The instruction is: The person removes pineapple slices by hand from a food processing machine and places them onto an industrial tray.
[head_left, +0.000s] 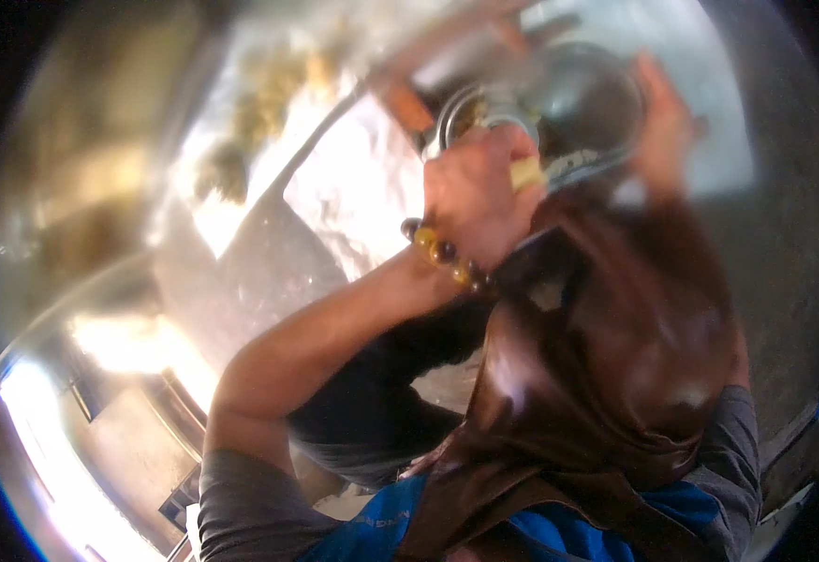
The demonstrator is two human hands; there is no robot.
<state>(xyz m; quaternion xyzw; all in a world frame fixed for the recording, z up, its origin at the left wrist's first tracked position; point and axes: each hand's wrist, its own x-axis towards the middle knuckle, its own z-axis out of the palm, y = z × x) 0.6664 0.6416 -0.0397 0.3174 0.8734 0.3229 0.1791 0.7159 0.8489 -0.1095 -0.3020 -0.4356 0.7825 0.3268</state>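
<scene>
My left hand, with a beaded bracelet at its wrist, is closed around a pale yellow piece. Most of that piece is hidden by the fingers. Just beyond the knuckles is a small round metal-rimmed bowl, its contents blurred. Beside it sits a larger dark round basin with a shiny edge. My right hand is at the basin's right rim, fingers stretched out along it and smeared by motion.
A brown apron covers my lap below the basin. Bright white sheeting lies to the left, with an orange-brown block near the small bowl. Yellowish blurred items are farther up left. Grey floor shows at right.
</scene>
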